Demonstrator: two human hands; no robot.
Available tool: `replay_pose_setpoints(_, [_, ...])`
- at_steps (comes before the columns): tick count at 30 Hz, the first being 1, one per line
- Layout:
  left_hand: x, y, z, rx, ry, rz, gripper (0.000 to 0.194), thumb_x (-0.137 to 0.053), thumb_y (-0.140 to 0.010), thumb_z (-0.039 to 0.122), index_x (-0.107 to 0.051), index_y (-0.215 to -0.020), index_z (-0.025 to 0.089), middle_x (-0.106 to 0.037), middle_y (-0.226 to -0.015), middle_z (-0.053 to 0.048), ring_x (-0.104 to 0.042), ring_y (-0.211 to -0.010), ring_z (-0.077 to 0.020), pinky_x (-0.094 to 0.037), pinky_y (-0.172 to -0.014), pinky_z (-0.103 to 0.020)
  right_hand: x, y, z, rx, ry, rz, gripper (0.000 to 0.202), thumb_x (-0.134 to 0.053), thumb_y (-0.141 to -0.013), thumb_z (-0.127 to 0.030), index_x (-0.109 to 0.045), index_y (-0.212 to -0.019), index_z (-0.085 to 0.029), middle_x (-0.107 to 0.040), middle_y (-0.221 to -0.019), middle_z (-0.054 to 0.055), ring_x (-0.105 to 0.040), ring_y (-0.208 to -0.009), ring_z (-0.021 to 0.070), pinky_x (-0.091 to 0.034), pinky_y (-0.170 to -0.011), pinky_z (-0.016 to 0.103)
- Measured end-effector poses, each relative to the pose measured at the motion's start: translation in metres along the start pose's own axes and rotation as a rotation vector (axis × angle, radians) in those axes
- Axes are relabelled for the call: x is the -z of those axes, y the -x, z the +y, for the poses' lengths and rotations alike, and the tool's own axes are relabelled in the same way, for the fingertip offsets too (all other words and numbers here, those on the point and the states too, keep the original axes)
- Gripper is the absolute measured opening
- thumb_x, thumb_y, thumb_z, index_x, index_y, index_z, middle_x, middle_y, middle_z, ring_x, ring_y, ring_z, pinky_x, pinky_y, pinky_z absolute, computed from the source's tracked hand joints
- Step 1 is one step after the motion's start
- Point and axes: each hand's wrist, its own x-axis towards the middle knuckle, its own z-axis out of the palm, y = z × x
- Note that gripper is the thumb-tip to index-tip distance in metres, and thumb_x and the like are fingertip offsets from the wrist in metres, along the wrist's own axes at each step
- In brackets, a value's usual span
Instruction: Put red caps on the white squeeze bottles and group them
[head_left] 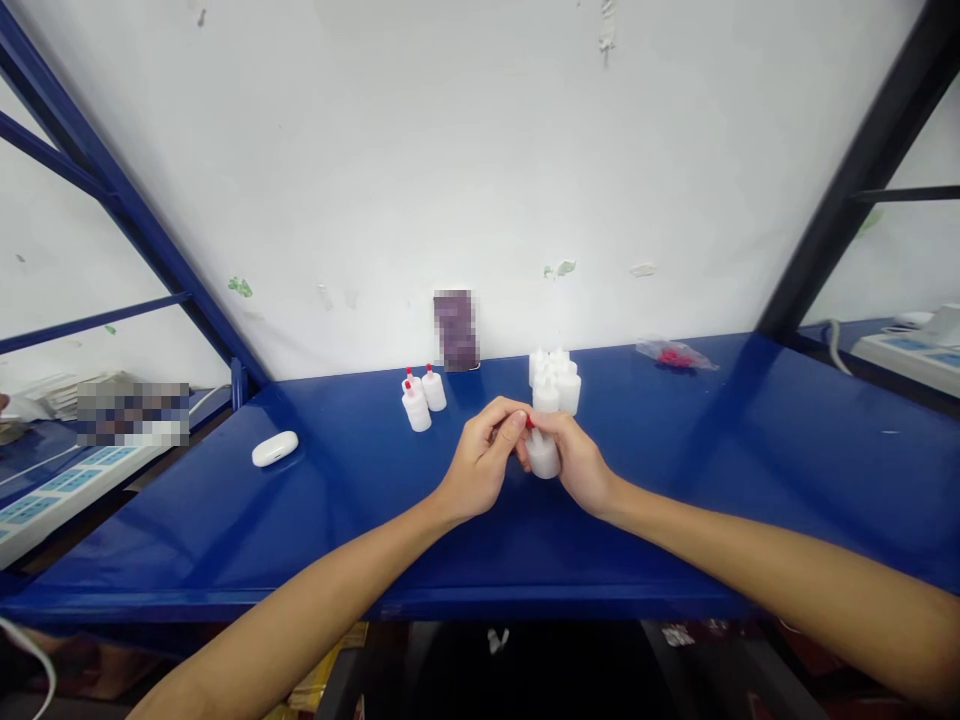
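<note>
Near the middle of the blue table, both hands meet at a white bottle [544, 456] with a red tip. My left hand [484, 455] has its thumb and fingers pinched at the red cap [529, 423]. My right hand [581, 462] is closed around the bottle's upper right side, its fingers partly hidden. Just behind stands a tight group of several white bottles [568, 390], with no red showing on them. To the left, three white bottles [417, 410] with red tips stand close together.
A white oval case [275, 449] lies on the table [360, 560] at the left. Against the wall leans a blurred dark purple object [457, 335]. A clear bag with red pieces [676, 357] lies at the back right. Blue and black frame posts flank the table.
</note>
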Motion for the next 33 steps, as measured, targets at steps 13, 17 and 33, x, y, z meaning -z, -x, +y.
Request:
replay_pose_setpoints(13, [0.011, 0.002, 0.007, -0.144, -0.260, -0.074, 0.018, -0.060, -0.091, 0.033, -0.067, -0.091, 0.017, -0.042, -0.083, 0.000, -0.043, -0.069, -0.0116, -0.037, -0.061, -0.026, -0.004, 0.007, -0.017, -0.061, 0.016, -0.069, 0.015, -0.046, -0.089, -0.034, -0.047, -0.081, -0.022, -0.043, -0.046, -0.009, -0.038, -0.035, 0.0097, -0.031, -0.034, 0.019])
replay_pose_setpoints(17, [0.006, 0.003, 0.013, -0.194, -0.254, -0.103, 0.014, -0.062, -0.089, 0.029, -0.066, -0.090, 0.016, -0.043, -0.084, 0.000, -0.043, -0.070, -0.0112, -0.037, -0.063, -0.026, -0.005, 0.011, -0.021, -0.024, 0.018, -0.093, 0.013, -0.048, -0.088, -0.035, -0.043, -0.089, -0.023, -0.041, -0.051, -0.011, -0.037, -0.036, 0.0083, -0.031, -0.034, 0.017])
replay_pose_setpoints(33, [0.113, -0.003, -0.002, 0.121, -1.211, -0.089, 0.026, -0.052, -0.091, 0.035, -0.072, -0.097, 0.018, -0.062, -0.061, 0.000, -0.055, -0.055, -0.0140, -0.036, -0.058, -0.025, -0.003, 0.010, -0.014, 0.157, 0.365, -0.150, 0.027, -0.055, -0.092, -0.044, -0.056, -0.081, -0.020, -0.050, -0.055, -0.005, -0.044, -0.049, 0.0107, -0.036, -0.051, 0.024])
